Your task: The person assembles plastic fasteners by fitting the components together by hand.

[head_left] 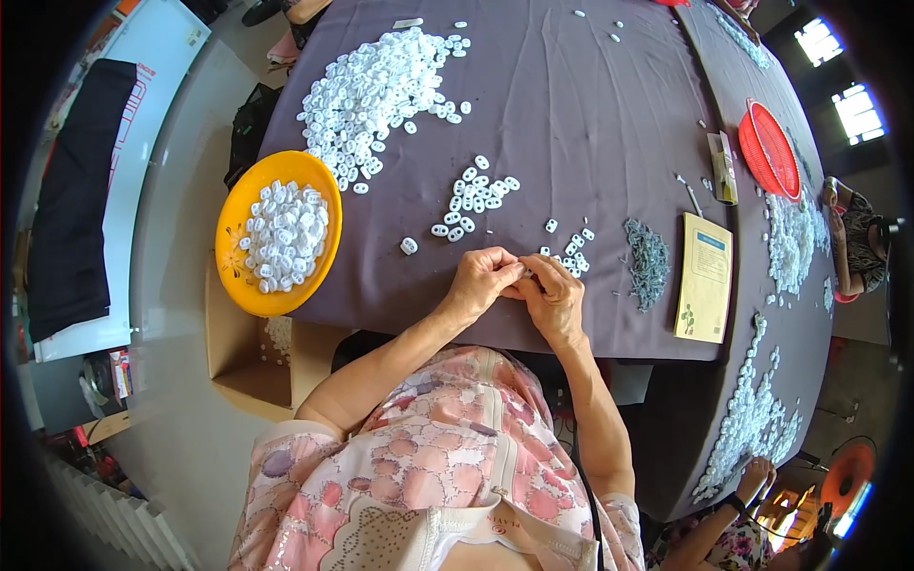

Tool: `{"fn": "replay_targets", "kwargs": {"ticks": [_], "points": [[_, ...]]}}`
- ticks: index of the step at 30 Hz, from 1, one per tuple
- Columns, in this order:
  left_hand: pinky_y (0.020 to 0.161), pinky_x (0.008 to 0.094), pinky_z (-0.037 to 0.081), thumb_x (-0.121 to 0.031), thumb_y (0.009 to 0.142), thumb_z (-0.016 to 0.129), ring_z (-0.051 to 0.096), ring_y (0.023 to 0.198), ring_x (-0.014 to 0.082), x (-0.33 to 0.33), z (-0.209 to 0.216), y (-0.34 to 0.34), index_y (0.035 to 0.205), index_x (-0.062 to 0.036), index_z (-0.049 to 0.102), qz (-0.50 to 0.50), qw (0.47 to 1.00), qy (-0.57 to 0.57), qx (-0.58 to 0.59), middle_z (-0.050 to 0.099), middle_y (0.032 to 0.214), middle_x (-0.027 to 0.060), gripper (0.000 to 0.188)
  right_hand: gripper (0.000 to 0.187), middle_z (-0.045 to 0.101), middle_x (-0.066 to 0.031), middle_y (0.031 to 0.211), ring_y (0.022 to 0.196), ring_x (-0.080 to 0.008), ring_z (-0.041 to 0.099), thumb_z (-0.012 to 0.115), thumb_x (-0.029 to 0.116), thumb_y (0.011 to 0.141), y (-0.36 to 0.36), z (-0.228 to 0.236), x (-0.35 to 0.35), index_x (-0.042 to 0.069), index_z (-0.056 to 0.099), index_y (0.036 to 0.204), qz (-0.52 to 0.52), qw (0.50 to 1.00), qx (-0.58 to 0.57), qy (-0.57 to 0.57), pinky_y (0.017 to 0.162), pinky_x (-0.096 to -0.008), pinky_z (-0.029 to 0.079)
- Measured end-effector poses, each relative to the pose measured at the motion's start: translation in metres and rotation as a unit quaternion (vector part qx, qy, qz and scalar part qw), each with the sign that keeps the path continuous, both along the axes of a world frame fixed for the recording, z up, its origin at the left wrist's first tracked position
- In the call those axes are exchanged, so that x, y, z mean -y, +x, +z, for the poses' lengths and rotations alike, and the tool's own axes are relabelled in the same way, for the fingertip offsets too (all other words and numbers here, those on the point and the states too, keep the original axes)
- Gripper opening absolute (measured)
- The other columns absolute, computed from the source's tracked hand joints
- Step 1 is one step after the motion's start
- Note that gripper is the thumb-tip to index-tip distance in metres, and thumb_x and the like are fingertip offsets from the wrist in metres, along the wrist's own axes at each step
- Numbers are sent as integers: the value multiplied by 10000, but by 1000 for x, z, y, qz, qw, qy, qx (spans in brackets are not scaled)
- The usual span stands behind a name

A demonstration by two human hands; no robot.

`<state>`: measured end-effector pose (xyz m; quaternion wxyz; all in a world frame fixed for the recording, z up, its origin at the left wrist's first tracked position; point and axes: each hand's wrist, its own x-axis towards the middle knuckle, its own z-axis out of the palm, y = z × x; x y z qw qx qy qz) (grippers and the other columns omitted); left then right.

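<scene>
Grey-purple cloth covers the tabletop (pixel 590 105), which fills the upper half of the view and curves away toward 1 o'clock, with a pale floor along the 9 o'clock side. Both hands meet at the near edge of the cloth, just below the middle. The left hand (pixel 479 281) and the right hand (pixel 552 297) touch at the fingertips, pinched together on a small white plastic piece (pixel 525 273) that is mostly hidden between them; its long axis cannot be told.

The nearest loose supply, a small scatter of white pieces (pixel 569 247), lies just beyond the fingertips at about 1 o'clock, closer to the right hand. A second cluster of white pieces (pixel 476 198) sits at 12 o'clock from the left hand, a little farther off. A heap of small grey parts (pixel 648 255) lies at 3 o'clock from the right hand.

Farther out, a large pile of white pieces (pixel 376 90) lies at 11 o'clock, and an orange dish (pixel 236 205) holding more of them overhangs the cloth edge at 9 o'clock, above an open cardboard box (pixel 228 352). A yellow booklet (pixel 705 276) and a red basket (pixel 769 147) lie toward 3 o'clock. Another person's hand (pixel 757 474) works at 5 o'clock.
</scene>
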<state>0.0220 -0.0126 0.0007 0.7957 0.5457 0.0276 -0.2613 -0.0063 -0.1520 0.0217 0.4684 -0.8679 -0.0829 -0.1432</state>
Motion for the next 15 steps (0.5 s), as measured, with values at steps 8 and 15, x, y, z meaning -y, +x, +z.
{"fn": "replay_targets", "kwargs": {"ticks": [8,15], "points": [[676,260,562,-70,889,549,622,744,116,-3,0,3,895,35,608,-25,1000,-2,-7,622,826,67,120,192,639,-122,838,720,-284,631,646,19,706,2,-1,2,8,625,896,6,1000,-19,-3,625,-324,509],[685,255,557,-106,910,531,620,746,114,-5,8,-1,903,34,599,-9,999,-22,-29,619,831,58,156,220,632,-128,897,752,-279,630,637,14,717,1,-3,-2,15,620,937,2,1000,-16,-2,648,-317,507]]}}
